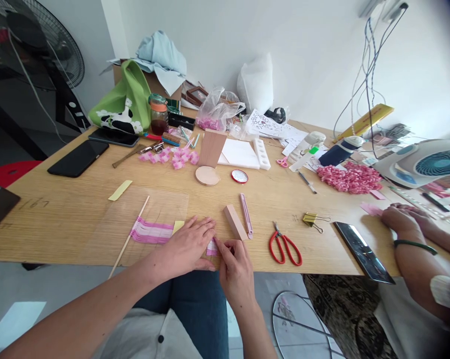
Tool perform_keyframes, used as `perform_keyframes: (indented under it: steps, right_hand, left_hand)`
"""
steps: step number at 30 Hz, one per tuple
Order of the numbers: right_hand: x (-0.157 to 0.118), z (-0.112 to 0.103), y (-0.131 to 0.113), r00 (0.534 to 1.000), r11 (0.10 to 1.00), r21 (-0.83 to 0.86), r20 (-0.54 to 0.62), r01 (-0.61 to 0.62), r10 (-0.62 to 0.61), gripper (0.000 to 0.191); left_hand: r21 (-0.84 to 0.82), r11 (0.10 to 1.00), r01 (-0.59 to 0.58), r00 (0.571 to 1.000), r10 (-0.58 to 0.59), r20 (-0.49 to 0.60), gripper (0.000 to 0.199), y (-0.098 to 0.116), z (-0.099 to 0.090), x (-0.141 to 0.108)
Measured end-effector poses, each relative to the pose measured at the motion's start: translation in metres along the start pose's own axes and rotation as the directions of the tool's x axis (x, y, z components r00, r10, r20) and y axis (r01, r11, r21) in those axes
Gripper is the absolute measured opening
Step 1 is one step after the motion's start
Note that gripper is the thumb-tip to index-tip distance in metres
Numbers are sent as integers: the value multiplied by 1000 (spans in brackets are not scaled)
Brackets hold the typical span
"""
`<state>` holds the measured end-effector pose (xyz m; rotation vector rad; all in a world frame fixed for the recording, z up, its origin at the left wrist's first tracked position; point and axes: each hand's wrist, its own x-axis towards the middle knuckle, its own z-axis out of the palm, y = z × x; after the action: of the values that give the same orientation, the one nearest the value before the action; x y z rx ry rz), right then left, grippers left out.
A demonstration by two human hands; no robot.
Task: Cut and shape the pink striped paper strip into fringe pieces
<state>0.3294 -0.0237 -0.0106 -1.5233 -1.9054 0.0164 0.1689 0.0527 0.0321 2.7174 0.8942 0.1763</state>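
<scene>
A pink-and-white striped fabric strip [152,233] lies along the front of the table, its left end around a thin wooden stick [129,237]. My left hand [192,243] rests flat across the strip with its fingers stretched out, hiding the middle part. Beside it, my right hand [235,257] is closed, thumb and index finger at the strip's right end, which shows as a small patch between the hands. A bit of yellow paper or tape [178,226] touches my left hand. Just beyond my right hand lie a wooden block [235,222] and a pink utility knife [246,215].
Red-handled scissors [284,244], a gold binder clip [315,220] and a phone [363,252] lie to the right. Another person's hands [406,219] rest at the right end. A round wooden disc [207,175] and jar lid [239,176] lie ahead. The table's front edge is close.
</scene>
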Motion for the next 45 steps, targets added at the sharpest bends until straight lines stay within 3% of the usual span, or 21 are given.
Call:
perform_keyframes:
  steps: [5,11,15,19,24,29,36,45]
  right_hand:
    - [0,0,0,1000,1000,7,1,-3,3,44]
    - [-3,-1,-1,996,988,148,-68,-46,57,48]
    - [1,-10,-5,998,979,196,-14,-65,69,49]
    - [13,-25,-6,995,978,204,99,-52,32,65]
    - [35,-41,-4,963,997,78,267,20,-41,85]
    - [50,-42,-4,944,976,-130,305,175,-128,100]
    - [56,-38,4,929,975,-100,336,199,-156,114]
    - [57,-36,7,919,983,-62,368,175,-140,118]
  left_hand:
    - [19,1000,18,999,-19,29,78,1,-3,0]
    - [-1,1000,12,1000,-12,25,83,2,-5,-1]
    - [-45,999,18,1000,-19,-10,95,2,-4,-2]
    - [-91,996,20,1000,-21,-15,101,1,-2,-2]
    - [-119,993,15,999,-19,-29,99,-1,-1,-1]
    - [-133,991,25,999,-28,-20,99,0,-1,-1]
    - [-165,985,38,999,-35,18,104,2,-7,0]
    - [-170,985,1,1000,-4,-13,107,1,-4,-1]
